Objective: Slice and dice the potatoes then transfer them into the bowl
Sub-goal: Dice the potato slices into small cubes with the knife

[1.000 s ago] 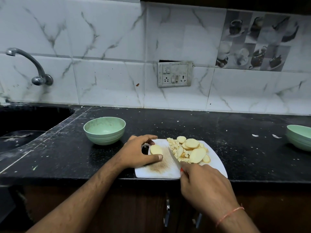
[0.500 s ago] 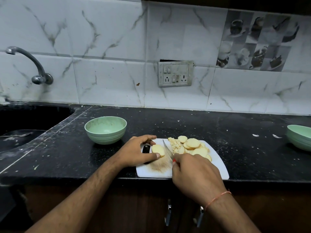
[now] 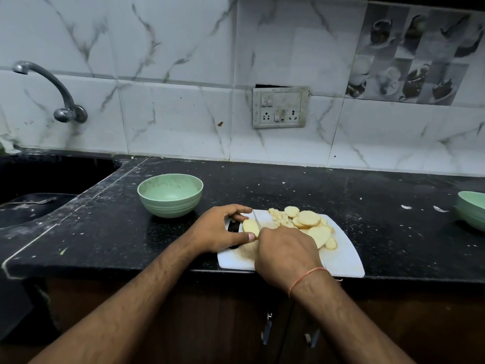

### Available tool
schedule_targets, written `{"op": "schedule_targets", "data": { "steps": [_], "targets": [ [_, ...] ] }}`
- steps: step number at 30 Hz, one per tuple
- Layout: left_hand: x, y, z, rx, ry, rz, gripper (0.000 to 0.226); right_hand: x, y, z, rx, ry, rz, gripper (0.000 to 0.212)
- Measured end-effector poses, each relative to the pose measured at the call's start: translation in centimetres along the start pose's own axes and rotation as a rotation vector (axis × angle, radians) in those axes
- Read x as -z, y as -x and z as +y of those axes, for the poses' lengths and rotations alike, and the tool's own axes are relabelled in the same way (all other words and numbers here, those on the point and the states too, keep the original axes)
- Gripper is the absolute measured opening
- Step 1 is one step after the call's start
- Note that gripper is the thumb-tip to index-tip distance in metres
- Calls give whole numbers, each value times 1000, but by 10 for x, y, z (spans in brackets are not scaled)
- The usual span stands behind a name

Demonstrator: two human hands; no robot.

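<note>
Left hand [image 3: 219, 229] pinching a potato piece [image 3: 250, 227] between thumb and curled fingers, on the white cutting board [image 3: 343, 256]. Right hand [image 3: 287, 254] closed around the knife [image 3: 256, 219]; handle hidden, only the thin blade visible against the piece. Slices and dice [image 3: 305, 222] heaped just behind, partly covered. Green bowl [image 3: 170, 194] near, left of the board. Second bowl [image 3: 472, 214] cut off at the right edge.

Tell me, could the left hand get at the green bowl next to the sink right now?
Probably yes: the left hand only holds a potato piece, and bare countertop lies between it and the green bowl.
</note>
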State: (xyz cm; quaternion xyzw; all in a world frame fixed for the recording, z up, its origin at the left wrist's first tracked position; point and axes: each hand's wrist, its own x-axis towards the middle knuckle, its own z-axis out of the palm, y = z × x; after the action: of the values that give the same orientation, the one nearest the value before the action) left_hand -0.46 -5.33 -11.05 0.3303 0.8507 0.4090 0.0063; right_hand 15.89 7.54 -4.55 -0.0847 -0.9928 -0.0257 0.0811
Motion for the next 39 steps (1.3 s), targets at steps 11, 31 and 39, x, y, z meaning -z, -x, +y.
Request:
{"op": "schedule_targets", "data": {
  "steps": [11, 31, 39],
  "targets": [
    [1, 1, -1, 33, 62, -4, 94, 13, 42, 19, 12, -70, 38, 24],
    [1, 4, 6, 45, 85, 11, 82, 2, 0, 0, 20, -22, -30, 31],
    [2, 2, 4, 54, 83, 14, 70, 7, 43, 14, 88, -28, -4, 35]
  ]
}}
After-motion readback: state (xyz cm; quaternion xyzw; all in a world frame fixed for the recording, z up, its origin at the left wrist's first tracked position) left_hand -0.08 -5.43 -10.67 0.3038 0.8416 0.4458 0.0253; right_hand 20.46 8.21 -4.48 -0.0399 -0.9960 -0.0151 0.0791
